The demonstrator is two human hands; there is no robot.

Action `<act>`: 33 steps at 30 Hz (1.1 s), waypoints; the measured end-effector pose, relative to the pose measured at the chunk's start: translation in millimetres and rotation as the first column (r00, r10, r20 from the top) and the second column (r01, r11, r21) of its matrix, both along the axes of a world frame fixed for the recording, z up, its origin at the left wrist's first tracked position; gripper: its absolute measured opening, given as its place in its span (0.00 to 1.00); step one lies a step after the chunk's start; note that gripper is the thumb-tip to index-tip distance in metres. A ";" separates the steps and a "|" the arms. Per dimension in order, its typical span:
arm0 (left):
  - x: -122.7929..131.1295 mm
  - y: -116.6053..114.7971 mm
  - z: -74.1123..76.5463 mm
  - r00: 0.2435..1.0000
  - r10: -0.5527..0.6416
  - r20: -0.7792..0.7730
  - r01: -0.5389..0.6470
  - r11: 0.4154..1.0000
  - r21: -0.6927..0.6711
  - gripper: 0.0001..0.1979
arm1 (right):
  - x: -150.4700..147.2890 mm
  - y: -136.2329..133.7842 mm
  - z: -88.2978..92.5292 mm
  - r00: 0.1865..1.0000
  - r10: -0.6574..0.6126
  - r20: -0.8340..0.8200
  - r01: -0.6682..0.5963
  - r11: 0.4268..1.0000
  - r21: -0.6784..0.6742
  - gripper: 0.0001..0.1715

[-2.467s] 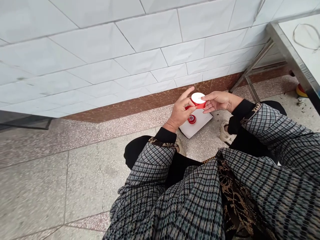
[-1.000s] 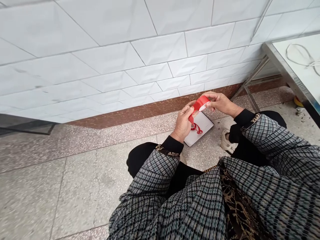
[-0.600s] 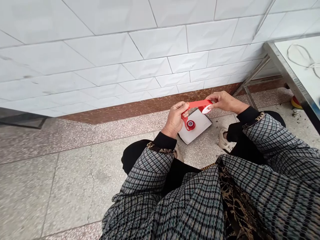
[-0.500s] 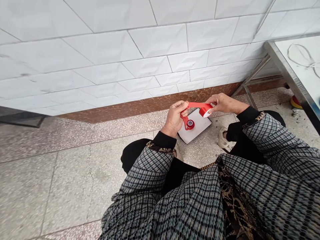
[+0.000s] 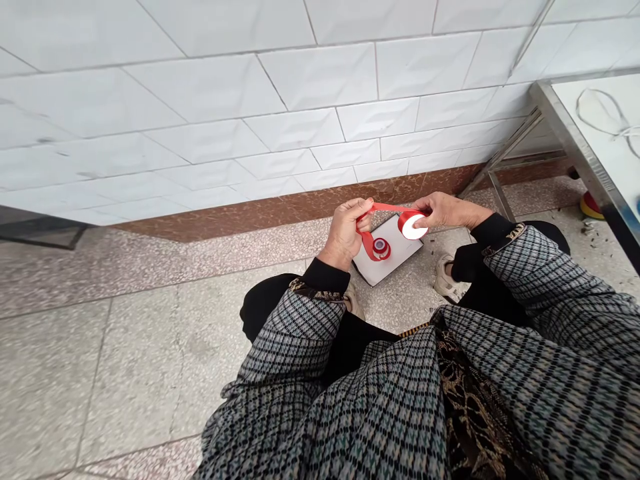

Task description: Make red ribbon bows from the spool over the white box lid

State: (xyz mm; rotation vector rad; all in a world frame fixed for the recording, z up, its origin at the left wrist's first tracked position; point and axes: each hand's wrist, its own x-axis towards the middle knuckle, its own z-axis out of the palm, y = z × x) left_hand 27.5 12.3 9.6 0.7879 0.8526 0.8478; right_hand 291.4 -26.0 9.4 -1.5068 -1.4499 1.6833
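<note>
My right hand (image 5: 444, 210) is closed round a roll of red ribbon (image 5: 412, 225) with a white side. A red strip (image 5: 387, 207) runs from the roll to my left hand (image 5: 347, 231), which pinches the loose end; the end hangs down below the fingers. Under my hands a white card (image 5: 394, 255) lies on the floor with a small red spool (image 5: 381, 248) on it.
I sit close to a white tiled wall (image 5: 300, 87) with a brown skirting. A metal-edged table (image 5: 590, 127) stands at the right, a thin cord on its top. My shoe (image 5: 444, 280) rests beside the card. A red-and-yellow object (image 5: 591, 204) lies under the table.
My hands have drawn apart and pulled a length of red ribbon off the roll. The roll has turned so its white side faces me.
</note>
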 end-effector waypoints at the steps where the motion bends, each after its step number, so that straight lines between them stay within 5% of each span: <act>1: -0.9 0.0 -0.6 1.000 -0.010 -0.013 0.009 1.000 -0.010 0.25 | 1.1 0.0 1.4 0.999 -0.014 0.034 0.012 0.999 0.048 0.09; 4: -2.6 -1.8 -2.5 0.997 -0.057 -0.048 0.055 0.998 -0.040 0.21 | 5.0 -0.8 6.9 0.991 -0.064 0.117 0.039 0.978 0.203 0.10; 12: 1.0 -9.5 -6.6 0.978 -0.208 -0.017 0.205 0.972 -0.117 0.10 | 11.5 -3.0 20.8 0.989 -0.116 0.089 0.086 0.955 0.283 0.16; 22: 7.0 -19.0 -4.2 0.980 -0.191 0.060 0.196 0.976 -0.095 0.19 | 13.7 -0.6 15.8 0.982 -0.116 -0.151 0.138 0.980 0.144 0.20; 33: 17.9 -29.2 -13.4 0.977 -0.181 0.116 0.187 0.981 -0.045 0.21 | 3.2 7.4 -6.1 0.895 -0.251 -0.368 0.294 0.953 0.065 0.29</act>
